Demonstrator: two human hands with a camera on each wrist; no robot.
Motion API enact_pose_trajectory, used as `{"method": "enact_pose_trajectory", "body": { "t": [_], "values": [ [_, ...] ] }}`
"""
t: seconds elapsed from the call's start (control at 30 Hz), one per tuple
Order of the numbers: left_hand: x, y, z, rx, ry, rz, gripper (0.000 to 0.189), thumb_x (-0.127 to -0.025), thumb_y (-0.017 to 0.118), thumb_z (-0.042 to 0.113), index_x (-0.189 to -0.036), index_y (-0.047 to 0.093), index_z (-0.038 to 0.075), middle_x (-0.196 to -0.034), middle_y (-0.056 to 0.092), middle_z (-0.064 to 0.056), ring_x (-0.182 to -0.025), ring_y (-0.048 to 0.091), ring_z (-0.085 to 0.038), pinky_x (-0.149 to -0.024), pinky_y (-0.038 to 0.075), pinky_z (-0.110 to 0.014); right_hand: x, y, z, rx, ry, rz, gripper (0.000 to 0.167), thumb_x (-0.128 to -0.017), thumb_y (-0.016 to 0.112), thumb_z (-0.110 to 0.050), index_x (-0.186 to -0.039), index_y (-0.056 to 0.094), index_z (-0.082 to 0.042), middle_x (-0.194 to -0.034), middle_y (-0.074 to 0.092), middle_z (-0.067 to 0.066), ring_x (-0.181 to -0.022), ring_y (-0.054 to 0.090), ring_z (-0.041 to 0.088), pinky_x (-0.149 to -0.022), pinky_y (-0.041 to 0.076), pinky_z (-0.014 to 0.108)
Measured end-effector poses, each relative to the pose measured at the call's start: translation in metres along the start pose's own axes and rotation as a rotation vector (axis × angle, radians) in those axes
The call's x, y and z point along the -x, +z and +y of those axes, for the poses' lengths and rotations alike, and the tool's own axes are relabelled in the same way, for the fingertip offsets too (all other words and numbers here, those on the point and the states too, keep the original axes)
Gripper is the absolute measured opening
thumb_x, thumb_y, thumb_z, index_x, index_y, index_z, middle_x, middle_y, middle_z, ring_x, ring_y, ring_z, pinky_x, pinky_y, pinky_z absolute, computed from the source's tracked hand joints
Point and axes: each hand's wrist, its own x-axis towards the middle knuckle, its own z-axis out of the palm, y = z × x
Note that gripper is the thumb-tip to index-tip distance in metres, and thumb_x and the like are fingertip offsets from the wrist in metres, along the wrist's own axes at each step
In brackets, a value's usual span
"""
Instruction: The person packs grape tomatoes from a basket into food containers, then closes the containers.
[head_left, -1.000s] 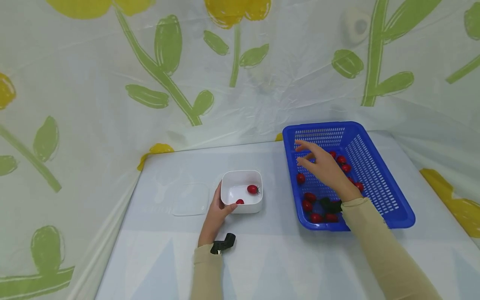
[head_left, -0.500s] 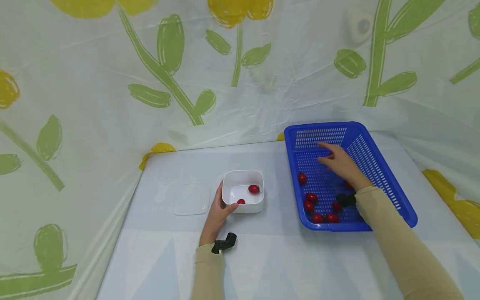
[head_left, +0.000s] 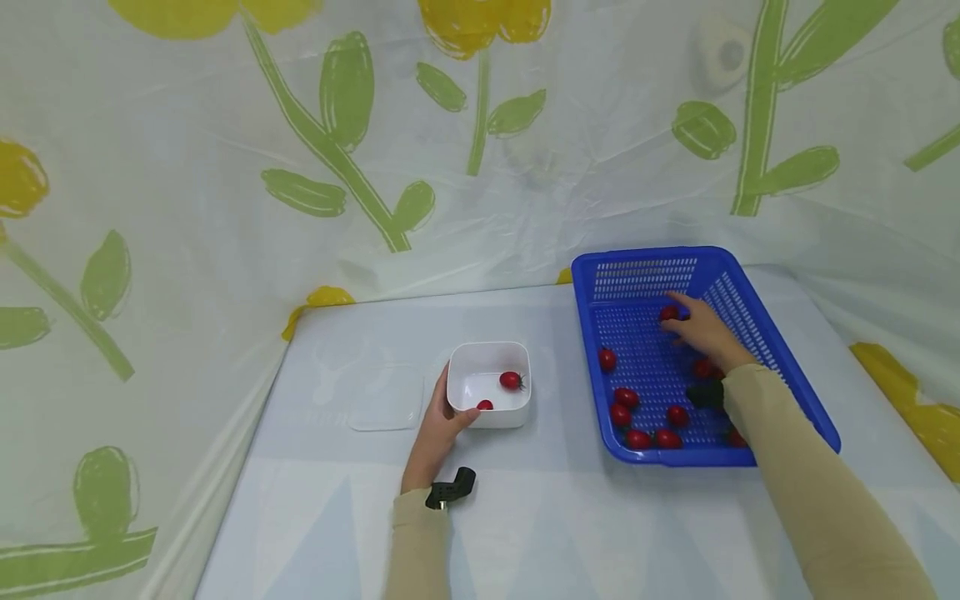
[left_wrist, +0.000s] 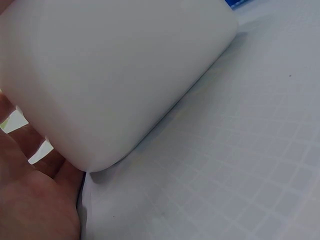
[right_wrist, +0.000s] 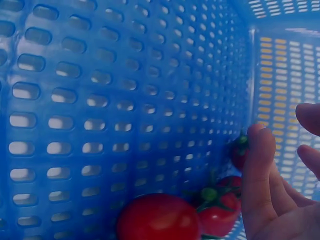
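In the head view my left hand (head_left: 435, 433) holds a square white plastic box (head_left: 487, 418), thumb over its near rim and fingers along its left side. Two cherry tomatoes lie inside, one whole with a green stem (head_left: 512, 381), the other (head_left: 485, 405) partly hidden by the near wall. The left wrist view shows the box's outer wall (left_wrist: 120, 70) against the palm (left_wrist: 35, 205). Inside the blue basket (head_left: 588, 367), my right hand (head_left: 705, 329) reaches down with thumb and fingers spread beside a cherry tomato (head_left: 669, 312). Nothing visible fills the finger gap in the right wrist view.
Several more cherry tomatoes (head_left: 626, 397) lie scattered on the basket floor, some hidden under the right forearm. A flat translucent lid (head_left: 386, 400) lies left of the box. Behind the table (head_left: 517, 508) hangs a flower-print sheet (head_left: 600, 167).
The right hand has moved rightward and lower inside the basket, reaching a cherry tomato near the far part. The left hand and the box have stayed in place.
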Motion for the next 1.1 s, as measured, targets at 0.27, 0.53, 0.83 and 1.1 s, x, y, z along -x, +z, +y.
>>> {"method": "enact_pose_trajectory", "body": {
  "t": [0.27,0.53,0.83,1.1],
  "values": [
    [-0.002,-0.001,-0.007,-0.021,0.008,0.009,0.081,-0.08,0.067,0.016,-0.14,0.017,0.037,-0.142,0.024,0.01,-0.127,0.028,-0.016,-0.102,0.027,-0.035,-0.003,-0.002,0.006,-0.037,0.03,-0.041,0.068,-0.091,0.047,-0.017,-0.143,0.004,-0.004,-0.137,0.018,0.034,-0.097,0.054,0.043,-0.086,0.04,0.054],
    [-0.001,-0.001,-0.008,-0.02,-0.014,0.02,0.082,-0.078,0.068,0.017,-0.14,0.017,0.037,-0.141,0.026,0.009,-0.127,0.028,-0.016,-0.102,0.028,-0.035,-0.005,0.001,0.01,-0.017,0.078,-0.085,0.072,-0.091,0.048,-0.021,-0.142,0.0,-0.004,-0.136,0.018,0.034,-0.102,0.052,0.042,-0.09,0.036,0.055],
    [-0.002,-0.001,-0.007,-0.021,-0.016,0.013,0.081,-0.079,0.068,0.017,-0.14,0.017,0.038,-0.14,0.027,0.01,-0.126,0.03,-0.016,-0.101,0.03,-0.034,-0.012,0.004,0.016,0.068,0.027,-0.101,0.053,-0.09,0.048,-0.011,-0.135,0.026,0.008,-0.129,0.031,0.032,-0.101,0.051,0.041,-0.078,0.048,0.043],
    [-0.002,-0.002,-0.008,-0.006,-0.024,0.013,0.082,-0.079,0.068,0.017,-0.14,0.017,0.036,-0.14,0.026,0.009,-0.126,0.029,-0.017,-0.1,0.03,-0.034,-0.012,0.009,0.014,0.192,0.006,-0.091,0.047,-0.088,0.053,-0.011,-0.129,0.038,0.005,-0.122,0.04,0.029,-0.095,0.055,0.036,-0.075,0.05,0.042]
  ]
}}
